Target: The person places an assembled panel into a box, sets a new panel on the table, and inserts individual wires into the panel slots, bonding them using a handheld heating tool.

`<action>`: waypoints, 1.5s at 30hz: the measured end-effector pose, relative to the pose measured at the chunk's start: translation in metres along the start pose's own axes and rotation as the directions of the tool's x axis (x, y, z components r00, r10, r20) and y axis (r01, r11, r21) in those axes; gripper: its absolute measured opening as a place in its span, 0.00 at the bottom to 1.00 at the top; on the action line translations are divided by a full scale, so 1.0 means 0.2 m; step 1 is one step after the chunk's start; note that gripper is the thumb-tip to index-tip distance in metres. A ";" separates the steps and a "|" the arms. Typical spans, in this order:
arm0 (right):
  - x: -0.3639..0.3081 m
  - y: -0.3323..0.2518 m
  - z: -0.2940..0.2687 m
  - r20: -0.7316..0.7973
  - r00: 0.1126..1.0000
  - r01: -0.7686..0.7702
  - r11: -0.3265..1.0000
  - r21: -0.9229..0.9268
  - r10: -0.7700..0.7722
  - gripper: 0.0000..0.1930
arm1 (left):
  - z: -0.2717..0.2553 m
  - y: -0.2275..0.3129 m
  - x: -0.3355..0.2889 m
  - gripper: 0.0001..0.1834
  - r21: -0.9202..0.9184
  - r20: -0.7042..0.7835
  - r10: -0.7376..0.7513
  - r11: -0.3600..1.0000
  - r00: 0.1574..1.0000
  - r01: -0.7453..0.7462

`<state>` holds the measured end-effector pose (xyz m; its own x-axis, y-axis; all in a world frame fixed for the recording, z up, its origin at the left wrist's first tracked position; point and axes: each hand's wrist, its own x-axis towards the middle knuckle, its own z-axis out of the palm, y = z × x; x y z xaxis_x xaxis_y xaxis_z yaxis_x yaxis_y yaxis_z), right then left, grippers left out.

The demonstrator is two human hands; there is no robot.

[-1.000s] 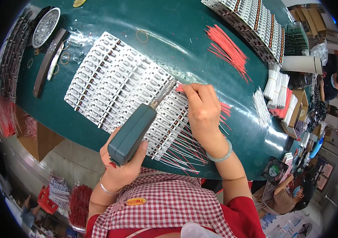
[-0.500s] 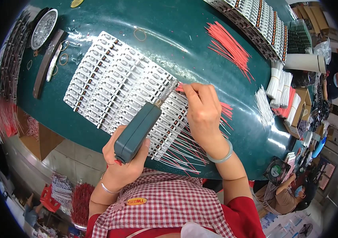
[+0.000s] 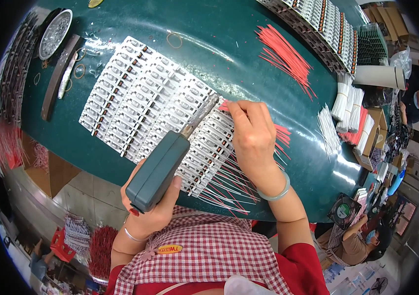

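A dark green soldering gun (image 3: 157, 169) is gripped in my left hand (image 3: 153, 211), its metal tip pointing up and right over the panel of white parts (image 3: 145, 96). The panel carries rows of small clear and metal pieces with dark and orange bits. At its upper right edge my right hand (image 3: 253, 137) pinches a red wire (image 3: 225, 105), close to the gun's tip. Whether the tip touches anything I cannot tell. Below that hand, red and white wires (image 3: 226, 189) trail off the panel's right side.
Loose red wires (image 3: 285, 59) lie at the far right, near stacked panels (image 3: 317, 29). Bundled white wires (image 3: 340, 105) sit by a carton (image 3: 377, 130). Far left are a metal bowl (image 3: 54, 34), a dark bar (image 3: 59, 81) and rubber bands. A co-worker (image 3: 357, 241) sits at right.
The soldering gun and my left hand have moved a little down and to the left. My right hand stays at nearly the same spot, still pinching the red wire.
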<state>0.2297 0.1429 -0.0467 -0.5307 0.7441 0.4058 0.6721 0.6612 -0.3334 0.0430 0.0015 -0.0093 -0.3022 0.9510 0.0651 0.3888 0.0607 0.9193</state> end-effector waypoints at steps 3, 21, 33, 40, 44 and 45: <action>0.00 0.01 -0.05 0.004 1.000 -0.001 1.000 0.008 0.001 0.19 | 0.00 0.01 -0.01 0.13 -0.070 -0.018 -0.109 0.992 0.994 0.107; -0.01 0.04 0.01 -0.040 0.999 0.004 0.999 0.040 -0.002 0.17 | 0.01 0.03 0.03 0.10 -0.059 0.010 -0.049 0.997 0.999 0.049; 0.01 0.03 -0.01 0.031 0.999 0.012 1.000 0.028 -0.013 0.20 | 0.04 0.01 0.05 0.11 -0.087 0.081 -0.104 0.990 0.991 0.111; 0.01 0.02 0.00 0.027 1.000 0.014 1.000 0.014 -0.015 0.19 | 0.03 0.02 0.05 0.10 -0.023 0.074 -0.065 0.998 0.995 0.066; 0.01 0.02 -0.01 0.027 1.000 0.011 1.000 0.008 -0.011 0.19 | 0.01 0.01 0.00 0.11 -0.045 -0.034 -0.056 0.998 0.998 0.054; 0.01 0.02 -0.01 0.026 1.000 0.010 1.000 0.008 -0.010 0.19 | 0.01 0.01 -0.01 0.12 -0.050 -0.063 -0.074 0.996 0.995 0.070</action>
<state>0.2321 0.1471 -0.0459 -0.5506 0.7395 0.3874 0.6624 0.6694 -0.3363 0.0461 0.0002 -0.0079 -0.3847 0.9228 0.0218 0.3224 0.1122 0.9399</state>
